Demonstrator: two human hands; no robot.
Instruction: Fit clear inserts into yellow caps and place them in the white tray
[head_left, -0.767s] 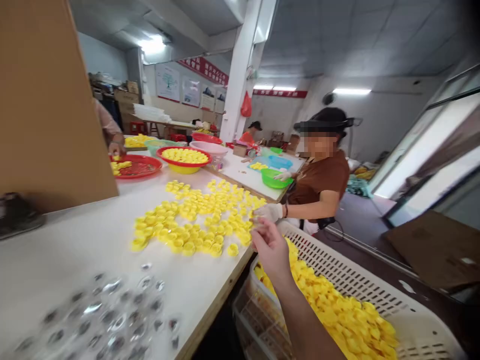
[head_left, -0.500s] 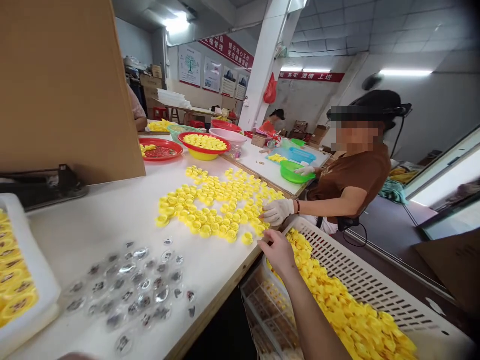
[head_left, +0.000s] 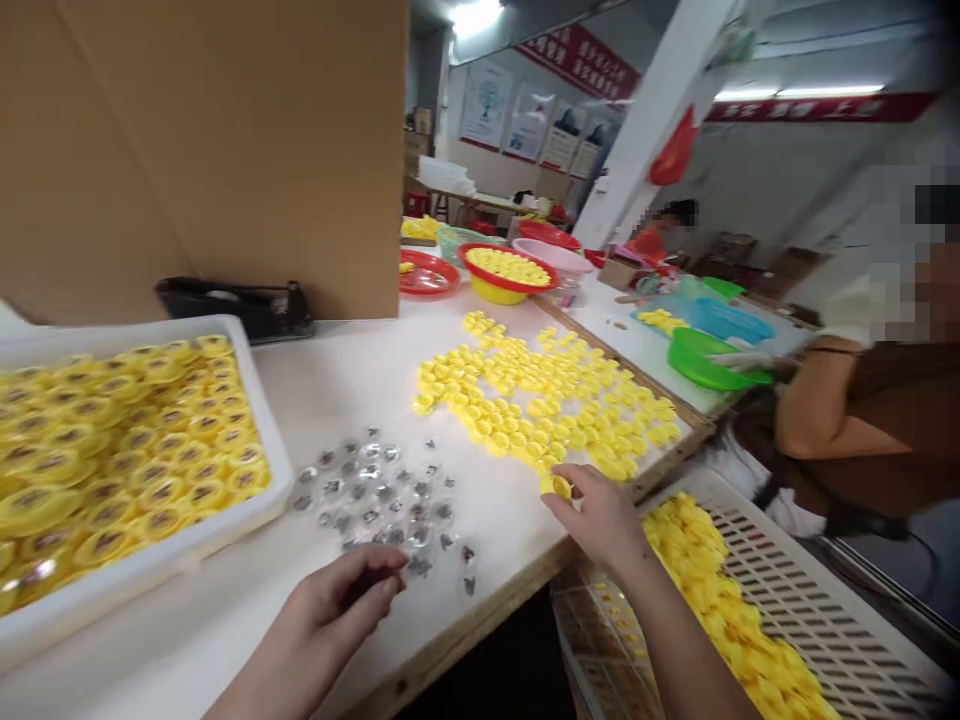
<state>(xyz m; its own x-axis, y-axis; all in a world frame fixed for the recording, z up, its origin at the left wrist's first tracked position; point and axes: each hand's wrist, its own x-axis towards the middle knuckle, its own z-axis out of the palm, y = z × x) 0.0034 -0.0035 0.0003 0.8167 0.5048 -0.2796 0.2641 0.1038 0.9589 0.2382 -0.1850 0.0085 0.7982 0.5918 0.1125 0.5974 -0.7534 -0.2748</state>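
Note:
My right hand (head_left: 600, 510) pinches a small yellow cup-shaped piece (head_left: 555, 486) over the white table (head_left: 495, 545), beside many loose yellow pieces (head_left: 517, 440) spread behind it. At the near edge of a scatter of clear round pieces with dark prints (head_left: 382, 490), my left hand (head_left: 337, 610) hovers with fingers curved and thumb apart from the fingertips; nothing shows between them. On the left, a white tray (head_left: 259, 425) holds rows of yellow pieces with printed centres.
Cardboard (head_left: 300, 150) stands behind a black tool (head_left: 240, 308). Red bowls (head_left: 469, 262) are at the back. A white slotted crate (head_left: 795, 570) of yellow pieces sits right, below the table edge. A person in brown (head_left: 862, 430) reaches toward a green basin (head_left: 697, 360).
The view has swung left, showing more of the tray. My left hand has come in over the clear pieces. My right hand now holds a yellow piece. The person's gloved hand has left the yellow pieces.

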